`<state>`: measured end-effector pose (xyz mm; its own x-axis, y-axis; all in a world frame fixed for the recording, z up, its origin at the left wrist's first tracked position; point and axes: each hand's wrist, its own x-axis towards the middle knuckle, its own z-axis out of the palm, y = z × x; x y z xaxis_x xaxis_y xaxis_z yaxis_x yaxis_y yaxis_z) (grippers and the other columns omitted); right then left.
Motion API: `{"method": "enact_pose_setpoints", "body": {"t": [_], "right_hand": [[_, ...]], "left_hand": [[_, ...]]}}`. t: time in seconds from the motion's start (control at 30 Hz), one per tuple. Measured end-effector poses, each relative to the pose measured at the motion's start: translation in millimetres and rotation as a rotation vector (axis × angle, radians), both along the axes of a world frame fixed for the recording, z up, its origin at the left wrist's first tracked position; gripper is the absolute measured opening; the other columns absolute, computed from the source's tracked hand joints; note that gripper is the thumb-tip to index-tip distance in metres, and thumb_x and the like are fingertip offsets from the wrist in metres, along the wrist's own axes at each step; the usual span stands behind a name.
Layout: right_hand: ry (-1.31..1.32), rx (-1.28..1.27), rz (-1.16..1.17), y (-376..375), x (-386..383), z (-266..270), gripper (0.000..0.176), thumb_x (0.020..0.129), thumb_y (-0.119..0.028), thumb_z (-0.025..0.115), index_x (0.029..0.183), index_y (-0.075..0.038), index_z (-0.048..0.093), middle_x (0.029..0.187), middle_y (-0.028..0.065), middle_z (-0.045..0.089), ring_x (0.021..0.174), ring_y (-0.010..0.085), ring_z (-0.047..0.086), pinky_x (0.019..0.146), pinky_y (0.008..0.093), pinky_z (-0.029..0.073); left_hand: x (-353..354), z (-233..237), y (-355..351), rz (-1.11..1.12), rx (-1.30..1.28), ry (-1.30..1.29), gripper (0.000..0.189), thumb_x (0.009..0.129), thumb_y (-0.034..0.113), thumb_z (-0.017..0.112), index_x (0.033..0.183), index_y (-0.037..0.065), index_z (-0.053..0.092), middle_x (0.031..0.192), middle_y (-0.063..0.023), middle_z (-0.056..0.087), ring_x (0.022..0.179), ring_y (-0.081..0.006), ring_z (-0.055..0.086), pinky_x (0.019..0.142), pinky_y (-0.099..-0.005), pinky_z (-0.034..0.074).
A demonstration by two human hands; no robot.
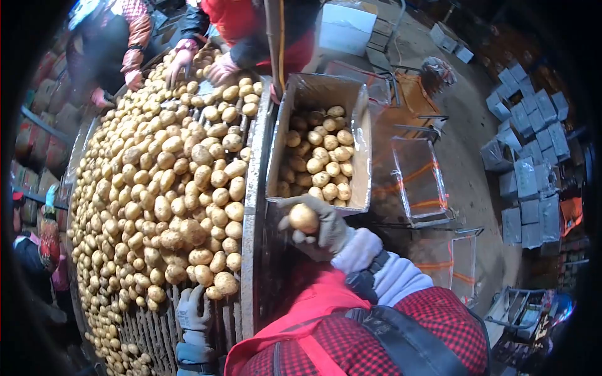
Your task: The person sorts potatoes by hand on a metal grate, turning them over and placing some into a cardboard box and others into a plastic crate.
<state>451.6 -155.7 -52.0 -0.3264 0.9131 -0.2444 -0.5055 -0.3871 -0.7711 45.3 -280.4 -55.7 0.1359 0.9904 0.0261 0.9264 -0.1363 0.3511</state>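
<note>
My right hand (328, 230), in a grey glove, has its fingers round a single potato (303, 219) just off the near edge of a carton (360, 144). Inside that plastic-lined carton lie several loose potatoes (321, 153). On the slatted sorting table (166, 335), my left hand (193, 311) rests with gloved fingers apart, at the near edge of a large heap of potatoes (163, 188). Nothing shows in the left hand, and the closest potatoes lie just beyond its fingertips.
A metal rail (252, 188) runs between the table and the carton. Across the heap, two co-workers' gloved hands (182, 62) reach in among the potatoes. Wire frames (420, 178) stand on the right, with stacked white boxes (533, 175) beyond. A pole (274, 44) rises beside the carton.
</note>
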Motion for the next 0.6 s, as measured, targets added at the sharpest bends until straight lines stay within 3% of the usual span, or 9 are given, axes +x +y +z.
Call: {"method": "enact_pose_setpoints", "body": {"t": [0.07,0.13,0.23,0.37,0.4,0.43,0.47,0.53,0.6], "right_hand": [[-0.09,-0.17,-0.144,-11.8,46.0,0.2,0.042,0.11,-0.038,0.045,0.134,-0.009,0.063,0.097,0.011,0.073,0.062,0.0108,0.063,0.047,0.0194,0.047],[-0.063,-0.22,-0.309,-30.6,86.4,-19.9,0.059,0.106,-0.056,0.048,0.132,-0.005,0.063,0.092,0.0141,0.073,0.056,0.0156,0.064,0.042,0.0235,0.043],[-0.089,-0.246,-0.547,-56.7,127.4,-16.2,0.054,0.105,-0.055,0.049,0.128,-0.009,0.066,0.088,0.0109,0.072,0.053,0.0138,0.058,0.042,0.0219,0.039],[0.036,-0.254,-0.933,-48.2,194.0,-13.3,0.048,0.105,-0.054,0.053,0.122,-0.01,0.065,0.099,0.0088,0.071,0.07,0.0165,0.065,0.052,0.0242,0.05],[-0.384,0.08,-0.914,-53.9,226.8,-49.4,0.042,0.105,-0.05,0.054,0.118,-0.013,0.065,0.1,0.0075,0.071,0.078,0.0175,0.068,0.064,0.0291,0.058],[0.247,-0.237,-0.959,-48.3,281.6,-94.4,0.038,0.105,-0.049,0.055,0.115,-0.012,0.064,0.103,0.0074,0.069,0.09,0.0193,0.07,0.078,0.0352,0.062],[-0.273,-0.105,-0.953,-56.7,271.7,-86.6,0.044,0.106,-0.045,0.055,0.129,-0.008,0.062,0.117,0.0116,0.069,0.101,0.0227,0.07,0.088,0.0395,0.062],[-0.035,-0.438,-1.182,-49.9,286.1,-102.9,0.059,0.108,-0.047,0.049,0.149,-0.005,0.051,0.136,0.02,0.064,0.107,0.0274,0.07,0.087,0.0396,0.061],[0.528,-0.227,-0.407,-57.1,288.3,-103.7,0.066,0.11,-0.047,0.042,0.161,-0.006,0.036,0.152,0.0256,0.053,0.114,0.0308,0.069,0.09,0.0405,0.061]], "left_hand": [[4.1,3.3,0.5,0.017,-0.009,0.0,0.035,0.093,0.026,0.065,0.123,0.009,0.07,0.097,-0.017,0.063,0.09,-0.0393,0.064,0.078,-0.0468,0.052],[0.8,-3.1,-2.2,-0.023,0.074,0.001,0.038,0.092,0.029,0.065,0.124,0.008,0.07,0.1,-0.0175,0.064,0.093,-0.04,0.064,0.081,-0.0466,0.052],[-0.9,-1.8,-4.2,-0.035,0.05,0.036,0.042,0.092,0.031,0.065,0.127,0.008,0.069,0.105,-0.0182,0.065,0.098,-0.0403,0.065,0.085,-0.0461,0.053],[-6.6,-9.0,-8.1,-0.065,0.088,0.046,0.042,0.091,0.029,0.068,0.127,0.007,0.069,0.11,-0.02,0.067,0.103,-0.0409,0.066,0.09,-0.0472,0.054],[-1.8,-8.0,-8.6,-0.022,0.091,0.038,0.042,0.091,0.028,0.069,0.127,0.006,0.07,0.112,-0.0207,0.068,0.104,-0.0413,0.066,0.092,-0.0478,0.054],[0.6,-4.9,-8.0,-0.01,0.093,0.02,0.039,0.091,0.023,0.071,0.126,0.006,0.071,0.114,-0.0217,0.069,0.106,-0.0415,0.066,0.094,-0.0487,0.055],[6.4,2.8,-5.3,0.002,0.095,-0.032,0.038,0.091,0.02,0.072,0.127,0.007,0.071,0.115,-0.0211,0.069,0.107,-0.0409,0.066,0.095,-0.0486,0.054],[2.3,0.4,-10.4,0.056,0.074,-0.052,0.04,0.09,0.019,0.074,0.129,0.01,0.07,0.119,-0.0193,0.069,0.109,-0.0387,0.066,0.096,-0.0473,0.054],[5.0,6.4,-9.8,0.081,0.077,-0.086,0.038,0.091,0.019,0.074,0.127,0.011,0.071,0.118,-0.0179,0.07,0.108,-0.0371,0.067,0.096,-0.0461,0.055]]}}
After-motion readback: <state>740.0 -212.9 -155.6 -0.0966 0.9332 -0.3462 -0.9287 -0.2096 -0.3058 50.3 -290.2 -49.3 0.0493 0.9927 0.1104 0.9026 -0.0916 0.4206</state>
